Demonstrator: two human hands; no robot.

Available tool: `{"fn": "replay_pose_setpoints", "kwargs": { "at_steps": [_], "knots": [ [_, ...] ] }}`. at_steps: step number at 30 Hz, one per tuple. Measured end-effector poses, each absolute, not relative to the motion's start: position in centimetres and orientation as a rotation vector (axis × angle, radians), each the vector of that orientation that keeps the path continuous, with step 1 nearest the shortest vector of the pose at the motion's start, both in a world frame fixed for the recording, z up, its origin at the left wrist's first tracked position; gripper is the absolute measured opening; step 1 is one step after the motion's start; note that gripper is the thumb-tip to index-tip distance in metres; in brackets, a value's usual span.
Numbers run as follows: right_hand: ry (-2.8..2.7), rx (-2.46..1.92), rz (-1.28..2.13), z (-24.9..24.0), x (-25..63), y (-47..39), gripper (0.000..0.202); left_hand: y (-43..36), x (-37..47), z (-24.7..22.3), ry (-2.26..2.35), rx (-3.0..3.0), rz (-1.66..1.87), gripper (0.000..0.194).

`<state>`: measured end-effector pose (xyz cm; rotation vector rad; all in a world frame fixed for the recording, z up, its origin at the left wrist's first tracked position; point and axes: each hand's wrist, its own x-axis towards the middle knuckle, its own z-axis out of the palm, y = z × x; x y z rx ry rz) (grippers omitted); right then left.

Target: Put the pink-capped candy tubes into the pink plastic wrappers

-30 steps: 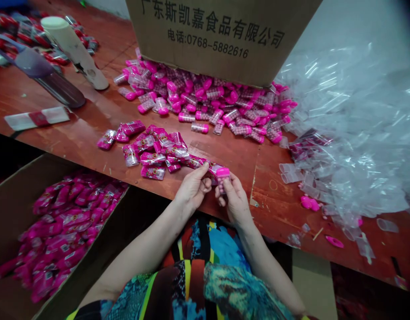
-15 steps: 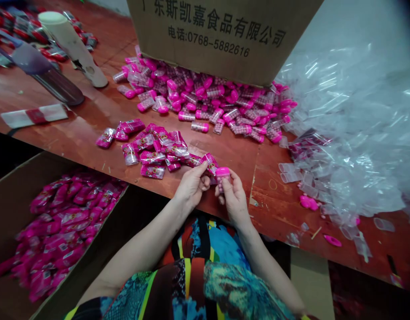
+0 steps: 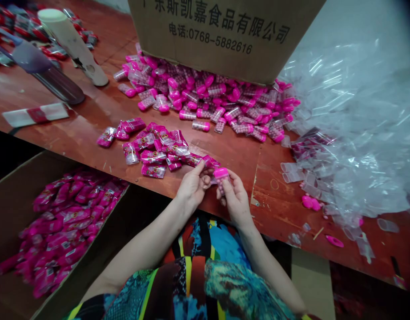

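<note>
The right hand [image 3: 237, 198] is holding a pink-capped bottle [image 3: 221, 173] near the front edge of the table [image 3: 278, 206], its thumb and fingers covering the lower part. Just beside it, the left hand [image 3: 192, 186] is pinching a pink wrapper [image 3: 210, 160] between thumb and fingertips; the wrapper's lower end seems to be running behind the fingers, but that spot is hard to make out. Beyond, wrapped packets [image 3: 153, 157] are lying in a loose group. A carton [image 3: 208, 42], cut off at the top, is hiding the back of the bottle pile [image 3: 200, 126]. At right, clear plastic pieces [image 3: 358, 160] are blending together under glare. The box of packets [image 3: 11, 209] is running out of view at lower left.
</note>
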<state>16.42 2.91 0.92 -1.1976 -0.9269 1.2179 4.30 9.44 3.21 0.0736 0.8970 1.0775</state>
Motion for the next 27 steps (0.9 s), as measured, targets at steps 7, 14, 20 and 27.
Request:
{"fn": "replay_pose_setpoints", "kwargs": {
  "at_steps": [7, 14, 20, 27],
  "knots": [
    [-0.850, -1.204, 1.115, -0.3, 17.3, 3.5, 0.046, 9.0, 4.0, 3.0, 0.825, 0.185, 1.033, 0.018],
    [-0.843, -1.197, 1.075, 0.2, 18.0, 4.5, 0.033, 8.0, 4.2, 2.5, 0.959, 0.525, 1.112, 0.024],
    [-0.851, -1.263, 1.024, -0.4, 17.6, 5.0, 0.054, 7.9, 4.3, 2.4, 0.908, 0.561, 1.059, 0.019],
    [-0.950, -1.285, 0.920, 0.1, 18.2, 5.1, 0.039, 8.1, 4.2, 2.7, 0.802, 0.455, 0.956, 0.022]
  ]
}}
